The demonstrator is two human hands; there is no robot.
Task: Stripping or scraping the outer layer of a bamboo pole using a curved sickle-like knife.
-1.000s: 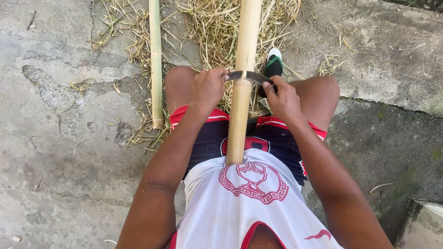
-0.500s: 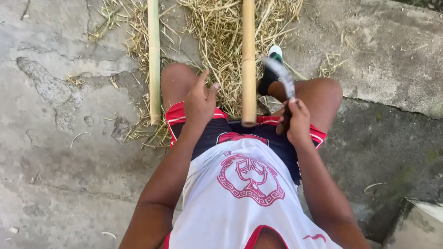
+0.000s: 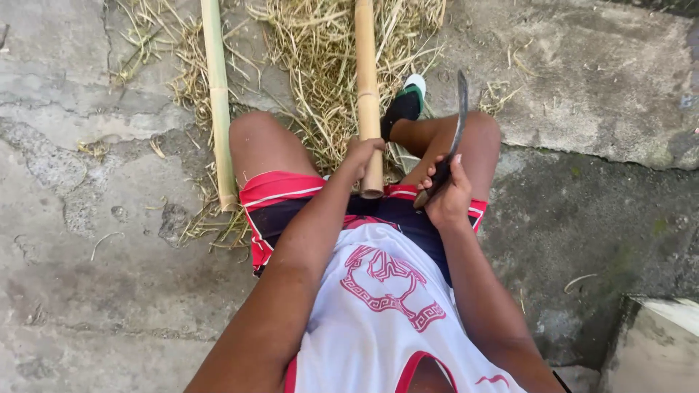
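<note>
Since half a second ago the left hand has gone from hovering beside the bamboo pole to closing around its near end, fingers wrapped on it just above the cut tip between the knees. Its far end runs off across the straw. The right hand is clenched on the handle of a curved knife, whose blade points up and away over the right knee. Two poles are in view: the second pole lies on the concrete ground left of the left thigh. One heap of straw spreads under both poles at the ground's far edge.
</note>
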